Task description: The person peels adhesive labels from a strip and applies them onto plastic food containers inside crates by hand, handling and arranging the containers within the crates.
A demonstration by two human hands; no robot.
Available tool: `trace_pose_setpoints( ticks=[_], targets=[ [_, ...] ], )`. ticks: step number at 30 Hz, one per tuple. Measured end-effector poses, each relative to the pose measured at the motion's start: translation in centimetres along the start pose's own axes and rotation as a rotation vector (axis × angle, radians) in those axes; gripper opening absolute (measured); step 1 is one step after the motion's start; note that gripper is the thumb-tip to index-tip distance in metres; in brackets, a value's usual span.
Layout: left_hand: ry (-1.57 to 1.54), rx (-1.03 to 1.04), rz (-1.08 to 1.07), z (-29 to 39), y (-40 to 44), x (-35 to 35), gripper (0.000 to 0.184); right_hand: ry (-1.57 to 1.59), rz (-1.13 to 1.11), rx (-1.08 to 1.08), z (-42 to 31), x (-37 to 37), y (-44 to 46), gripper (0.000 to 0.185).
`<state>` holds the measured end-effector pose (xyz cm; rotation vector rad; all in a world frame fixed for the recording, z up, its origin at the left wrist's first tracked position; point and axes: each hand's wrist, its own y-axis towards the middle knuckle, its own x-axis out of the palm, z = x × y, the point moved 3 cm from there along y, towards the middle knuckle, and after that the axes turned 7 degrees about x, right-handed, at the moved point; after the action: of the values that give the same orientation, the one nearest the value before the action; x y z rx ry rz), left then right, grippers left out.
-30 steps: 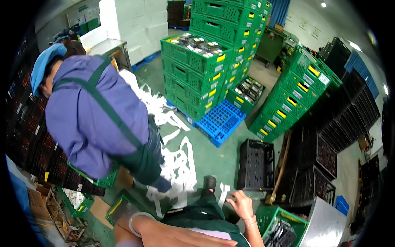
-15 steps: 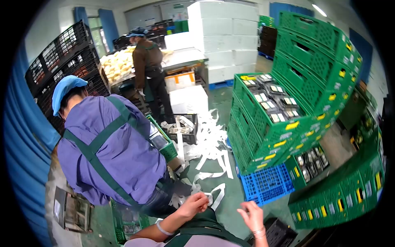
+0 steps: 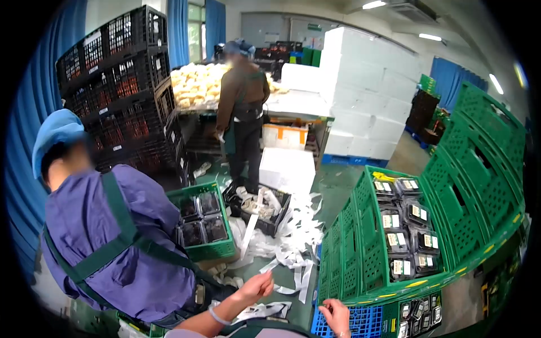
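My left hand (image 3: 256, 286) is at the bottom centre, its fingers curled into a loose fist with nothing showing in it. Behind it, white paper strips (image 3: 304, 225) lie heaped on the floor. My right hand (image 3: 336, 316) has loosely bent fingers, the thumb apart, and holds nothing. It hangs over a blue plastic pallet (image 3: 360, 322), close to the front of a stack of green crates (image 3: 338, 270). Labelled clear-lidded packs (image 3: 397, 242) fill the top crate; neither hand touches them.
On the left a person in a purple top (image 3: 121, 236) bends beside a green crate of dark packs (image 3: 230, 248). Another person (image 3: 243, 101) stands at a table heaped with pale items (image 3: 197, 84). Black crates (image 3: 112, 84), white boxes (image 3: 366, 90) and a strip-filled black crate (image 3: 270, 225) stand around.
My view has turned, and the crate stack now appears nearer. My left hand has shifted slightly left and down in view; my right hand sits lower, its fingers more bent.
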<state>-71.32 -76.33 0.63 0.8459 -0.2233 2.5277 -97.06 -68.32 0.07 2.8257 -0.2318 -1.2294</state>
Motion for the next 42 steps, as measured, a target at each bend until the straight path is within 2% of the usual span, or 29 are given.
trace_pose_setpoints(
  ticks=[2, 3, 4, 6, 9, 10, 12, 16, 23, 26, 34, 40, 42],
  targets=[
    [0.079, -0.054, 0.039, 1.7, 2.9, 0.5, 0.043, -0.04, -0.035, 0.03, 0.8, 0.2, 2.8, 0.023],
    [0.021, -0.043, 0.085, 2.7, 4.3, 1.3, 0.041, -0.032, -0.064, 0.013, 0.6, 0.2, 4.7, 0.023],
    [-0.038, -0.03, 0.127, 3.4, 5.3, 1.7, 0.04, -0.026, -0.09, -0.005, 0.4, 0.3, 6.6, 0.024],
    [-0.046, 0.068, 0.074, 4.9, 7.5, 1.4, 0.035, -0.018, -0.131, -0.012, 0.4, 0.8, 11.1, 0.026],
    [0.086, 0.184, 0.246, 8.0, 9.8, 1.0, 0.03, -0.032, -0.262, -0.137, 0.6, 3.0, 18.5, 0.033],
    [0.099, 0.187, 0.252, 8.8, 10.7, 1.1, 0.03, -0.077, -0.297, -0.194, -0.4, 2.9, 21.1, 0.036],
    [0.196, 0.203, 0.404, 9.8, 12.6, 0.3, 0.025, -0.089, -0.37, -0.28, -0.4, 4.5, 26.7, 0.037],
    [0.322, 0.356, 0.455, 10.7, 19.0, -3.4, 0.023, -0.049, -0.34, -0.489, -1.8, 5.4, 37.4, 0.037],
    [0.331, 0.421, 0.625, 13.8, 31.1, -5.8, 0.032, -0.055, -0.327, -0.602, -3.7, 4.5, 54.0, 0.035],
    [0.348, 0.447, 0.759, 15.0, 33.4, -7.1, 0.032, -0.058, -0.317, -0.608, -5.6, 3.6, 58.1, 0.034],
    [0.315, 0.662, 1.104, 17.7, 33.2, -14.5, 0.036, -0.07, -0.494, -0.683, -5.4, 8.7, 66.1, 0.037],
    [0.325, 0.728, 1.178, 22.1, 37.3, -20.1, 0.033, -0.171, -0.476, -0.632, -5.9, 10.5, 74.2, 0.038],
    [0.333, 0.742, 1.112, 22.8, 38.4, -23.1, 0.03, -0.259, -0.529, -0.619, -4.9, 11.0, 76.5, 0.039]
  ],
)
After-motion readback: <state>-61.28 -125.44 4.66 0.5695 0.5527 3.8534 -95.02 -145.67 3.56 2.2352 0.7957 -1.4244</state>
